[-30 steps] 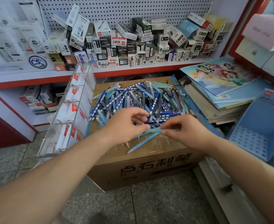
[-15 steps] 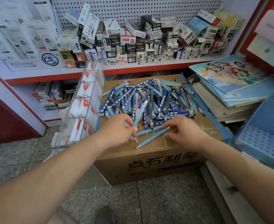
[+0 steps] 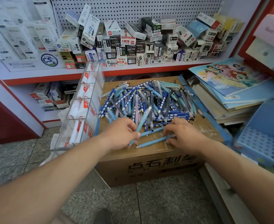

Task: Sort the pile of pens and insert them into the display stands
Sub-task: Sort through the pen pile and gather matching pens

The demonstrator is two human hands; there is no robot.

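A pile of pens (image 3: 149,101), dark blue dotted, light blue and grey, lies on top of a cardboard box (image 3: 149,165). My left hand (image 3: 121,135) grips a light blue pen (image 3: 142,120) that points up toward the pile. My right hand (image 3: 183,133) rests at the pile's near edge, fingers curled over another light blue pen (image 3: 152,141) lying flat on the box. A third light blue pen (image 3: 150,132) lies between the hands. A clear acrylic display stand (image 3: 84,107) leans at the box's left. A blue stand with round holes (image 3: 260,143) sits at the right.
A shelf of small pen boxes (image 3: 133,44) runs behind the pile under a pegboard. A stack of notebooks (image 3: 226,88) lies to the right of the box. Grey tiled floor (image 3: 149,204) is below, with a dark shoe tip at the bottom edge.
My left hand took hold of a light blue pen and tilted it upright toward the pile. My right hand dropped onto the box and now covers the end of another light blue pen.
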